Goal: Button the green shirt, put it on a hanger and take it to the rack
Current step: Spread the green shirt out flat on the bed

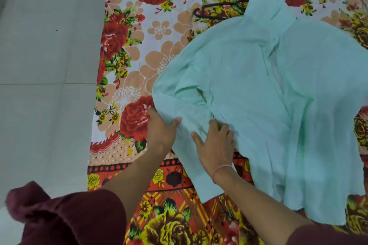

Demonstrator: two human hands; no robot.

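the left hand is at the near left edge of the green shirt, thumb over the cloth and fingers curled at its hem, so it seems to pinch the fabric. just right of it the right hand lies flat on the shirt, fingers spread and pressing, holding nothing. the shirt is spread over the right half of the floral sheet, collar toward the far edge. its front shows an open gap down the middle, so the buttoning looks not yet done. the black hanger lies at the far edge, partly under the collar and not inside the shirt. no rack is in view. the sheet's left edge meets a grey tiled floor.
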